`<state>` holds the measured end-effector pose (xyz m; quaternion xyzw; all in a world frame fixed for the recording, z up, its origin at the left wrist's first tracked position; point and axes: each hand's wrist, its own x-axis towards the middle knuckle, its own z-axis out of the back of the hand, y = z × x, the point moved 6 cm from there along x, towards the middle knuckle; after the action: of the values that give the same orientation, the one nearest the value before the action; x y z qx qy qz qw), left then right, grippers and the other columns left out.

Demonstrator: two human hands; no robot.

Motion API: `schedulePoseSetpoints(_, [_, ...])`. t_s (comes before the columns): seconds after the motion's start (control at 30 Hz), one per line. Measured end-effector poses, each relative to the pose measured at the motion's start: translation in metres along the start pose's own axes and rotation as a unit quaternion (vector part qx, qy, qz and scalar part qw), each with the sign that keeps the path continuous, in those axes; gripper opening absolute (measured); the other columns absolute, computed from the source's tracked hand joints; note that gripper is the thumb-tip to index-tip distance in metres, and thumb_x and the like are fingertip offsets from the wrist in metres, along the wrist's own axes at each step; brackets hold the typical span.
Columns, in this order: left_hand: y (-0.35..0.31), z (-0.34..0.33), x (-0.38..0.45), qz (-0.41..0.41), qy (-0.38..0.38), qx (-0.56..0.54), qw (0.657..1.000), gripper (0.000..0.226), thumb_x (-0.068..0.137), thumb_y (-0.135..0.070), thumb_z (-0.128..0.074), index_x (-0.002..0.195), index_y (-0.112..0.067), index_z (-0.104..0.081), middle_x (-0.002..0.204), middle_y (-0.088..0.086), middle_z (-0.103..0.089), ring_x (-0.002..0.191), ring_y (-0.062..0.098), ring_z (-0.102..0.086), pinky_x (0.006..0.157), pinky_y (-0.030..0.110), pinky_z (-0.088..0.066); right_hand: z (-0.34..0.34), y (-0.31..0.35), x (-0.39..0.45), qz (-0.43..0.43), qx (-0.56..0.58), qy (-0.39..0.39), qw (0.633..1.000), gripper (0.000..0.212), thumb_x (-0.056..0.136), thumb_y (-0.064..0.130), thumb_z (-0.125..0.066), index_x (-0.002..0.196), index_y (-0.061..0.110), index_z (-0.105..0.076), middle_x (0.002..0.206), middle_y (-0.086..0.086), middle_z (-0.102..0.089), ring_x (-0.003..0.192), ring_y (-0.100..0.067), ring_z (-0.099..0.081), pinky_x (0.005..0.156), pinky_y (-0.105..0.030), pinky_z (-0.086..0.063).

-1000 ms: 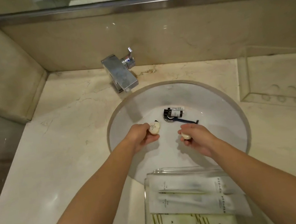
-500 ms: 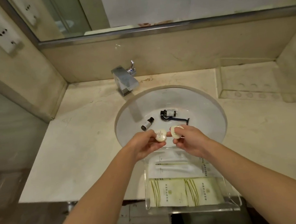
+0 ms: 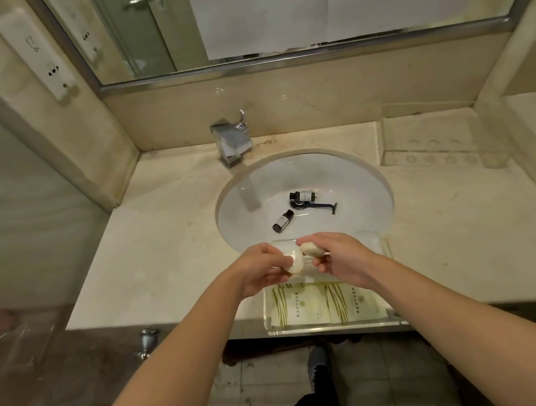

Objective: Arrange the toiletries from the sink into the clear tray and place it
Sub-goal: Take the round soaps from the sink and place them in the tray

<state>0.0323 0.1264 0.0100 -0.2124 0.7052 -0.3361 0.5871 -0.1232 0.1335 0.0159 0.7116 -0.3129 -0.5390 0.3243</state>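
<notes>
Head view shows your left hand and right hand each pinching a soap; lower both gently into the clear tray, beside the packets.

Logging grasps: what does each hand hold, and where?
Left hand pinches a round soap by its edge; right hand another soap likewise.

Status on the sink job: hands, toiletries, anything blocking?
Left hand and right hand each hold a small soap, over the clear tray. Two dark bottles and a razor remain in the sink. Nothing blocking.
</notes>
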Motion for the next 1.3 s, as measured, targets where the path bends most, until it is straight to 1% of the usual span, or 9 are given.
schedulePoseSetpoints(0.13, [0.018, 0.001, -0.010, 0.004, 0.003, 0.081, 0.997, 0.027, 0.080, 0.006, -0.069, 0.098, -0.009, -0.054, 0.086, 0.020, -0.065, 0.067, 0.023, -0.062, 0.068, 0.029, -0.060, 0.003, -0.016, -0.008, 0.016, -0.135, -0.012, 0.991, 0.025, 0.091, -0.001, -0.053, 0.111, 0.007, -0.065, 0.108, -0.014, -0.063, 0.078, -0.018, -0.059, 0.065, -0.025, -0.050])
schedulePoseSetpoints(0.3, [0.033, 0.000, -0.016, 0.000, -0.008, 0.196, 0.981, 0.024, 0.081, 0.008, -0.068, 0.099, -0.006, -0.061, 0.084, 0.015, -0.063, 0.065, 0.023, -0.066, 0.074, 0.034, -0.062, 0.011, -0.035, -0.014, 0.022, -0.317, -0.056, 0.947, 0.041, 0.084, 0.006, -0.064, 0.124, 0.014, -0.060, 0.121, -0.004, -0.057, 0.084, -0.014, -0.065, 0.077, -0.024, -0.055])
schedulePoseSetpoints(0.43, [0.037, 0.000, -0.017, -0.012, -0.034, 0.287, 0.957, 0.017, 0.082, 0.004, -0.068, 0.091, -0.009, -0.061, 0.088, 0.016, -0.064, 0.071, 0.028, -0.070, 0.075, 0.039, -0.062, 0.010, -0.044, -0.015, 0.025, -0.412, -0.063, 0.908, 0.038, 0.075, 0.012, -0.074, 0.111, 0.019, -0.066, 0.105, 0.001, -0.063, 0.095, -0.016, -0.060, 0.083, -0.028, -0.051])
schedulePoseSetpoints(0.5, [0.035, -0.003, -0.017, -0.033, -0.043, 0.350, 0.935, 0.016, 0.082, 0.000, -0.069, 0.090, -0.011, -0.060, 0.088, 0.014, -0.064, 0.062, 0.021, -0.068, 0.063, 0.029, -0.061, 0.005, -0.046, -0.015, 0.029, -0.430, -0.058, 0.901, 0.031, 0.072, 0.013, -0.077, 0.101, 0.019, -0.068, 0.090, 0.003, -0.063, 0.082, -0.015, -0.060, 0.076, -0.029, -0.051])
schedulePoseSetpoints(0.6, [0.032, -0.007, -0.015, -0.064, -0.048, 0.449, 0.890, 0.016, 0.080, -0.006, -0.070, 0.084, -0.015, -0.058, 0.083, 0.007, -0.065, 0.054, 0.012, -0.061, 0.056, 0.023, -0.055, -0.003, -0.048, -0.014, 0.041, -0.462, -0.053, 0.885, 0.022, 0.074, 0.016, -0.076, 0.095, 0.019, -0.068, 0.091, 0.002, -0.066, 0.083, -0.015, -0.062, 0.072, -0.027, -0.049])
schedulePoseSetpoints(0.77, [0.028, -0.011, -0.011, -0.080, -0.040, 0.553, 0.828, 0.029, 0.074, -0.008, -0.073, 0.067, -0.020, -0.048, 0.075, -0.004, -0.057, 0.068, 0.014, -0.054, 0.057, 0.021, -0.043, -0.008, -0.051, -0.011, 0.033, -0.499, -0.038, 0.865, 0.023, 0.075, 0.022, -0.076, 0.096, 0.018, -0.067, 0.094, 0.002, -0.065, 0.086, -0.017, -0.063, 0.071, -0.025, -0.048])
schedulePoseSetpoints(0.93, [0.028, -0.017, -0.009, -0.070, -0.010, 0.620, 0.782, 0.027, 0.074, -0.015, -0.076, 0.094, -0.015, -0.058, 0.098, 0.004, -0.064, 0.091, 0.022, -0.060, 0.075, 0.032, -0.050, -0.009, -0.049, -0.009, 0.036, -0.526, -0.012, 0.850, 0.028, 0.077, 0.023, -0.075, 0.103, 0.016, -0.066, 0.101, 0.000, -0.062, 0.094, -0.019, -0.061, 0.080, -0.029, -0.049])
schedulePoseSetpoints(1.1, [0.027, -0.012, -0.005, -0.065, 0.015, 0.599, 0.798, 0.032, 0.075, -0.017, -0.078, 0.103, -0.015, -0.064, 0.102, 0.002, -0.063, 0.092, 0.019, -0.060, 0.083, 0.032, -0.051, -0.009, -0.041, -0.007, 0.055, -0.508, -0.022, 0.859, 0.023, 0.078, 0.023, -0.072, 0.100, 0.016, -0.066, 0.096, 0.001, -0.062, 0.088, -0.018, -0.060, 0.071, -0.026, -0.046])
schedulePoseSetpoints(1.3, [0.010, 0.001, 0.001, -0.086, -0.049, 0.454, 0.885, 0.022, 0.076, -0.014, -0.077, 0.090, -0.017, -0.061, 0.083, -0.002, -0.061, 0.077, 0.013, -0.060, 0.072, 0.026, -0.049, 0.003, -0.020, -0.005, 0.081, -0.449, -0.101, 0.884, 0.012, 0.081, 0.018, -0.063, 0.093, 0.016, -0.067, 0.078, 0.002, -0.064, 0.077, -0.020, -0.064, 0.065, -0.029, -0.049])
